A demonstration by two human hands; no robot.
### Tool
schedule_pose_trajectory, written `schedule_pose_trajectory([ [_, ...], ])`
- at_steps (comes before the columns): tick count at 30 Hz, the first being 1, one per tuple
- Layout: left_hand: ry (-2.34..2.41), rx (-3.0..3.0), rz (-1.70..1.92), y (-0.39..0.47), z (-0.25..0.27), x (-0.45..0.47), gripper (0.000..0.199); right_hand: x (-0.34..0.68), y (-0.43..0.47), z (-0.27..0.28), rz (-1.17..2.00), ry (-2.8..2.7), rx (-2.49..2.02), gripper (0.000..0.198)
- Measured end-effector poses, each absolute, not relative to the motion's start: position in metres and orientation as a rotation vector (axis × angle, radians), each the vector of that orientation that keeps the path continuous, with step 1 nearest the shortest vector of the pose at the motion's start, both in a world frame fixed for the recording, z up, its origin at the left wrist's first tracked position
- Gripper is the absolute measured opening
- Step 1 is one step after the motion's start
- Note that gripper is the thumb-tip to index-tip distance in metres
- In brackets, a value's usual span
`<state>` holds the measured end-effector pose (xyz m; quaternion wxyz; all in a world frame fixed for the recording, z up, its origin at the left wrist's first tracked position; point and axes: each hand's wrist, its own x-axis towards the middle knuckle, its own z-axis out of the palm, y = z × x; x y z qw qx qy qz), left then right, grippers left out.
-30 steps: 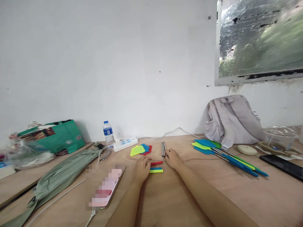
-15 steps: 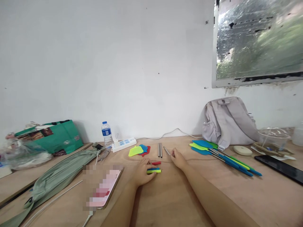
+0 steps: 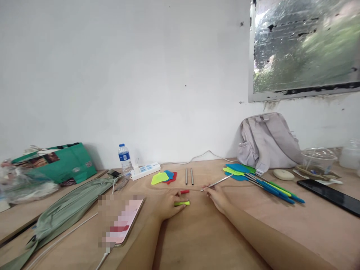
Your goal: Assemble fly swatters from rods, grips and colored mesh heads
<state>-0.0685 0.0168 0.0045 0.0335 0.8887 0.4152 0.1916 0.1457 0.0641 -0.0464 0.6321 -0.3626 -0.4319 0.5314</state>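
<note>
My right hand pinches a thin metal rod, which slants up to the right toward the fly swatters. My left hand rests low over the table with its fingers curled; what they hold, if anything, is hidden. Beside its fingertips lie a red handle and a yellow-green handle. No blue handle shows now. Two metal rods lie side by side beyond my hands. Yellow-green, blue and red swatter heads overlap at the back left.
Several assembled fly swatters lie right, before a grey backpack. A black phone and plastic bowl are farther right. Left are a charging phone, power strip, water bottle and green bag.
The rod in my right hand has swung round from pointing up-left to up-right. The blue handle under my left fingers has gone from sight. The view has shifted slightly.
</note>
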Motion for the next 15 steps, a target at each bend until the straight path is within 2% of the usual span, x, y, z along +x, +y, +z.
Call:
schedule_pose_trajectory([
  [3,1.290,2.698,0.563,0.014,0.007,-0.066,0.028,0.141,0.044,-0.048,1.309,-0.975,-0.812,0.015],
  [8,1.315,2.635,0.534,0.012,0.010,-0.063,0.028,0.138,0.036,-0.044,1.534,-1.014,-0.760,0.025],
  [15,1.206,2.514,0.677,0.023,-0.005,-0.065,0.026,0.132,0.035,-0.040,1.560,-1.105,-0.771,0.009],
])
